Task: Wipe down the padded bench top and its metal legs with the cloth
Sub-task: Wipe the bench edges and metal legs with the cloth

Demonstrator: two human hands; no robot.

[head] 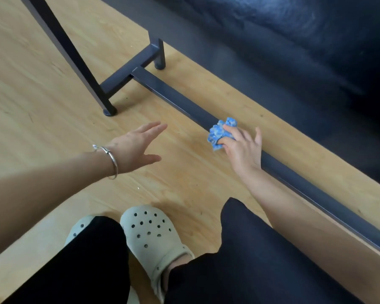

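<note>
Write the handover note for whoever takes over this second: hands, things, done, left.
Right hand: grips the bunched cloth and presses it on the low rail, about midway along it.
Left hand: open, holds nothing, hovers over the floor.
Bench top: upper right, above the rail.
Legs: at the rail's far end, joined by a crossbar.
Done: cannot tell from this view which parts are already wiped.
Left: probably the rest of the rail, then the legs. Check the top too.
</note>
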